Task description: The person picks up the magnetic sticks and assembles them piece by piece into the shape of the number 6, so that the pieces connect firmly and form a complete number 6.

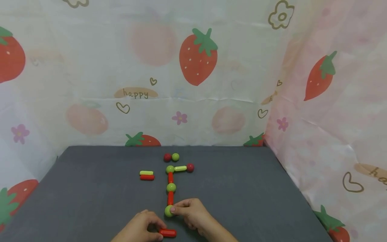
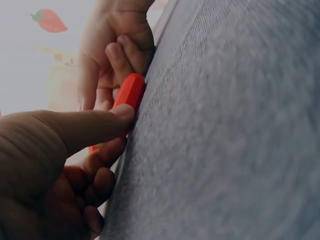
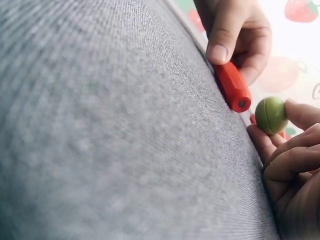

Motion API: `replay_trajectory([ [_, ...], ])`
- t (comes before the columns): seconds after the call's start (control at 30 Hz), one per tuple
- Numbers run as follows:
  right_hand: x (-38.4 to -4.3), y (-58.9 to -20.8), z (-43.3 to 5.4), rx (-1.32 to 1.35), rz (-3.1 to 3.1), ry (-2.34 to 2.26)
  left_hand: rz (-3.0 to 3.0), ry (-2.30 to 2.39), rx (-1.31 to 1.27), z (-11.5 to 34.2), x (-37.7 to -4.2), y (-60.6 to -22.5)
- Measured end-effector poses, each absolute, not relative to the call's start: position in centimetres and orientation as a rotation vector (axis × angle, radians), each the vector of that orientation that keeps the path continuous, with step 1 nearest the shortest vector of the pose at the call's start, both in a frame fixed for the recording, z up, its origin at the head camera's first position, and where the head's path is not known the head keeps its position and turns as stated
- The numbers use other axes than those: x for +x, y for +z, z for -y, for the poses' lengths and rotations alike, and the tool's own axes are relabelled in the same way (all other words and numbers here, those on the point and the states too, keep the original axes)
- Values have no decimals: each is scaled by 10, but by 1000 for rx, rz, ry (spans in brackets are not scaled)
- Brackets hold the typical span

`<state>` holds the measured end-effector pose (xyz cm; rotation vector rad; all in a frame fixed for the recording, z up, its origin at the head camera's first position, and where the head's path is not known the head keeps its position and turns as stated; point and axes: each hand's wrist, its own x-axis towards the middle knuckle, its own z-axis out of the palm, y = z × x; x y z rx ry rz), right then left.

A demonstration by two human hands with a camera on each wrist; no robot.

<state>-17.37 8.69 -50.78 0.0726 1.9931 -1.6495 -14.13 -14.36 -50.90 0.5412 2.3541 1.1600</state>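
My left hand (image 1: 143, 226) pinches one end of a red rod (image 1: 168, 233) just above or on the grey cloth; its free end points right. In the right wrist view the red rod (image 3: 233, 87) shows a round grey spot on its end face. My right hand (image 1: 195, 215) holds a green ball (image 1: 169, 211) between thumb and finger. That ball is the near end of a chain: a red rod (image 1: 170, 198), a green ball (image 1: 171, 187), another red rod (image 1: 170, 177) and a far green ball (image 1: 170, 169). From there a yellow-green rod (image 1: 180, 168) runs right to a dark red ball (image 1: 190, 167).
Left of the chain, a yellow-green rod (image 1: 146, 173) and a red rod (image 1: 147, 177) lie side by side. Behind the chain sit a dark red ball (image 1: 167, 157) and a green ball (image 1: 175, 157). Strawberry-print cloth (image 1: 196, 117) hangs behind the grey table (image 1: 242, 195).
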Motion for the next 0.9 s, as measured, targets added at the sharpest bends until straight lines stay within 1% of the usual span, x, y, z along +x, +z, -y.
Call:
replay_trajectory([
  [0.3,-172,-508,-86,61,-1992,-1682,-2407,1169,499,141,-137,-509],
  [0.7,-174,-509,-86,81,-1981,-1675,-2455,1101,533,140,-137,-509],
  [0.9,-174,-509,-85,98,-2005,-1647,-2434,1159,520,141,-135,-509],
])
